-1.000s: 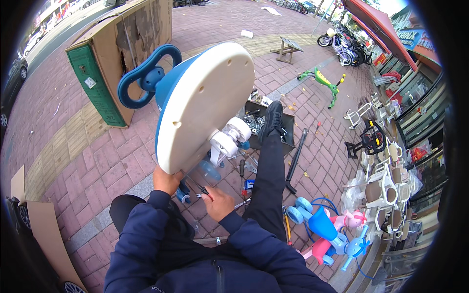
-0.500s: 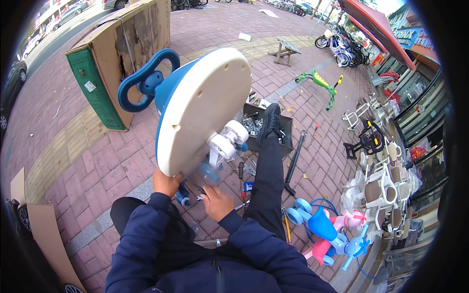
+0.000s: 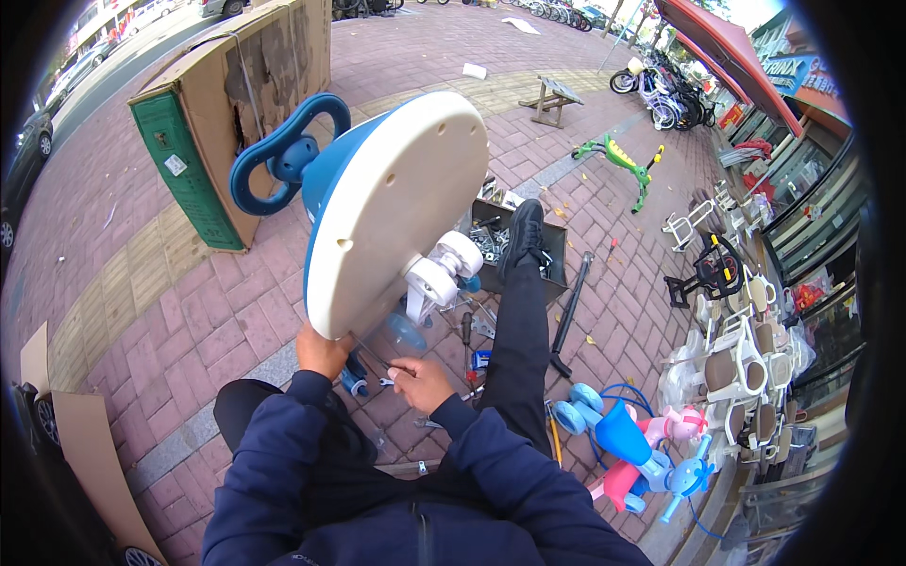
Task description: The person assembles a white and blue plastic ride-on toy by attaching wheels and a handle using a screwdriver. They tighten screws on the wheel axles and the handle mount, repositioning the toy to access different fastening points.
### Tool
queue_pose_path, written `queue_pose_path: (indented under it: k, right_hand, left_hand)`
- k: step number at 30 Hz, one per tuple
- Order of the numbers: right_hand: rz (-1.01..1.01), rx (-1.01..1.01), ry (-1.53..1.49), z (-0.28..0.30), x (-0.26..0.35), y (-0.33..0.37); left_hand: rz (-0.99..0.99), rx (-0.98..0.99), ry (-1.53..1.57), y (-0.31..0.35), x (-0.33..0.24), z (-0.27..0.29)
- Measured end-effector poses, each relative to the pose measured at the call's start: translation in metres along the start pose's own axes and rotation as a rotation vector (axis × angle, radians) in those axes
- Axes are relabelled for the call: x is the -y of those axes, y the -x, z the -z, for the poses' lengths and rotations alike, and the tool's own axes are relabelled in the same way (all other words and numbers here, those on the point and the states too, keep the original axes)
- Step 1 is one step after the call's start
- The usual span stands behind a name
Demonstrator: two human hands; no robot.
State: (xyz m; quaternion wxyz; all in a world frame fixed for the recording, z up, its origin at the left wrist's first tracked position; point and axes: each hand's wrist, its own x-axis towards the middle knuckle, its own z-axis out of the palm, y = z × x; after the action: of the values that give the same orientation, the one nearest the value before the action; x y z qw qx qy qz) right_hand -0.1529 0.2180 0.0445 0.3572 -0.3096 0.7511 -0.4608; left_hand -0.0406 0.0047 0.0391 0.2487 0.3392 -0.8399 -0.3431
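A blue and white ride-on swing car (image 3: 396,208) is tipped up in front of me, its cream underside facing right. A pair of white wheels (image 3: 444,274) sticks out from that underside. At the car's lower edge my left hand (image 3: 324,353) is closed on the rim, the fingertips hidden behind it. Just right of there, my right hand (image 3: 423,385) pinches a thin metal rod-like tool (image 3: 373,357) that slants up towards the left hand and the rim. Its handle is hidden in my fingers. Below it on the paving lies a small wrench (image 3: 386,382).
An open metal box of hardware (image 3: 488,241) stands beside my outstretched foot. A black pole-like tool (image 3: 573,316) lies to its right. Small blue and pink ride-on toys (image 3: 642,453) sit at lower right. A large cardboard box (image 3: 274,75) stands behind the car.
My right hand has shifted slightly upward and turned a little, still pinching the thin tool. The left hand and the swing car have stayed nearly in place.
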Motion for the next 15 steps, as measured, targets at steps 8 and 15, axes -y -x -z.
queue_pose_path:
  k: [8, 15]
  right_hand:
    - [0.363, -0.249, 0.417, -0.018, -0.007, 0.002]
    - [-0.225, 0.256, -0.272, 0.013, 0.015, -0.011]
  left_hand:
    - [-0.003, 0.007, 0.014, 0.002, 0.006, -0.003]
    - [0.007, 0.029, -0.015, -0.005, -0.002, 0.0]
